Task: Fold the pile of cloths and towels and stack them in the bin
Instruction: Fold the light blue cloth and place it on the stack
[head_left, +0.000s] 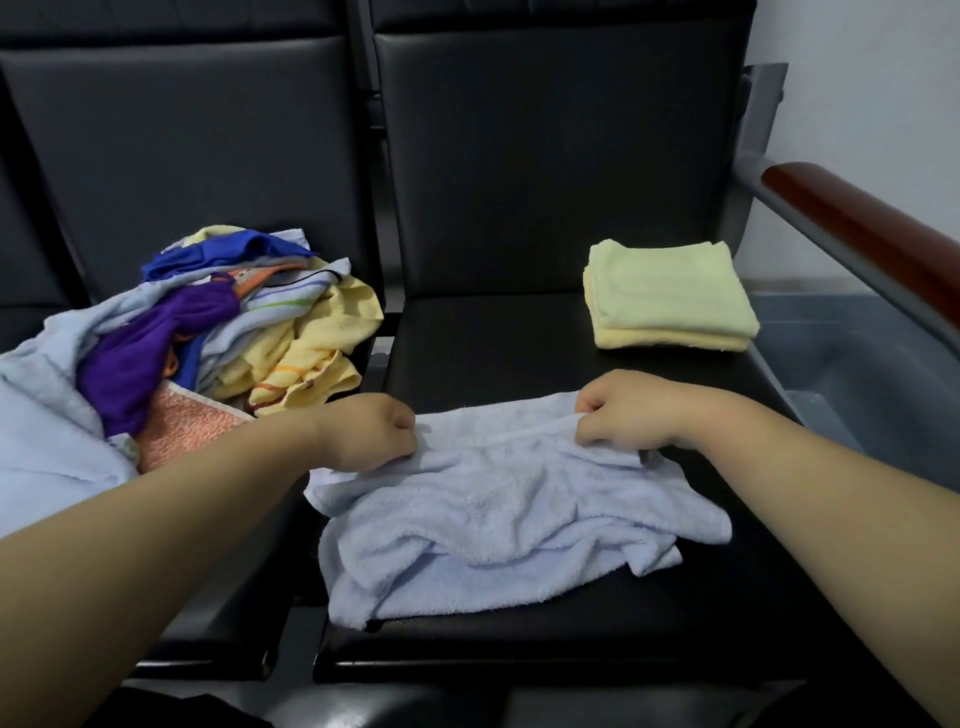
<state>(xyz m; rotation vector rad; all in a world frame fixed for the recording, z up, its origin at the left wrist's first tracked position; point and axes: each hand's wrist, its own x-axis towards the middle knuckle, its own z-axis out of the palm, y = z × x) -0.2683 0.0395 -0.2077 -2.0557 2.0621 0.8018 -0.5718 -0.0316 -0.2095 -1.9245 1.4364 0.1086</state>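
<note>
A light blue towel (498, 514) lies crumpled on the black seat (498, 343) in front of me. My left hand (371, 431) pinches its far left edge. My right hand (631, 410) pinches its far right edge, fingers closed on the fabric. On the left seat sits a pile of unfolded cloths (208, 332) in purple, blue, yellow, pink and pale blue. Two folded towels (667, 293), pale green over pale yellow, are stacked at the back right of the seat. A grey bin (872, 374) stands to the right of the seat, partly hidden behind the armrest.
A wooden armrest (862, 228) on a metal frame runs along the right side, above the bin. Black padded backrests (545, 156) rise behind both seats. A gap separates the two seats.
</note>
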